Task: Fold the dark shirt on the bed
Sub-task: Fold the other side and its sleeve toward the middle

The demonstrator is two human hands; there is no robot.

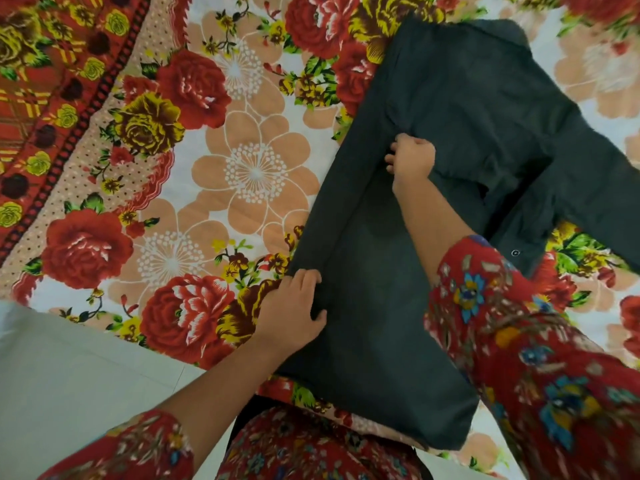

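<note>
1. Left hand [294,306] pinches the folded left edge of the dark grey cotton shirt [450,109], likely to keep the crease in place.
2. Right hand [412,157] grips fabric mid-shirt, seemingly to draw the fold.
3. The shirt lies spread on the floral-sheeted bed [214,140].

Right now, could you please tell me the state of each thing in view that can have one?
dark shirt: lying flat on the bed, its left side folded inward, its right sleeve spread out to the side.
left hand: resting on the shirt's folded left edge, fingers curled onto the cloth.
right hand: closed in a pinching grip on the cloth at mid-shirt.
floral bedsheet: spread flat under the shirt.
</note>
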